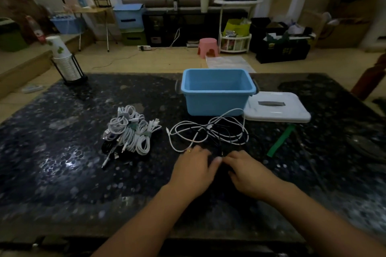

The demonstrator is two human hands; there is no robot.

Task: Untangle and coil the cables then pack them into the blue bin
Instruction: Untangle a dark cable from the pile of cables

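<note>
- While both hands work at the near edge of the tangle, the tabletop (62, 152) carries everything; step in hand judged as untangling, coiling not yet begun on this lot.
- Blue bin (217, 98), beyond the grip, open and holding nothing visible; white lid (275, 110) lies just to its right.
- Bundle of coiled white cables (129, 131) sits well to the left of the grip, tied, not yet packed.
- Loose white cable (208, 133) and black cable (217, 142) lie crossed just beyond the fingers.
- Left hand (194, 171) and right hand (248, 173): fingers curled toward the black cable; whether clamped on it, cannot tell, too dark.
- Green strap (281, 141) lies right of the grip.
- Next move likely calls for drawing black free of white.
</note>
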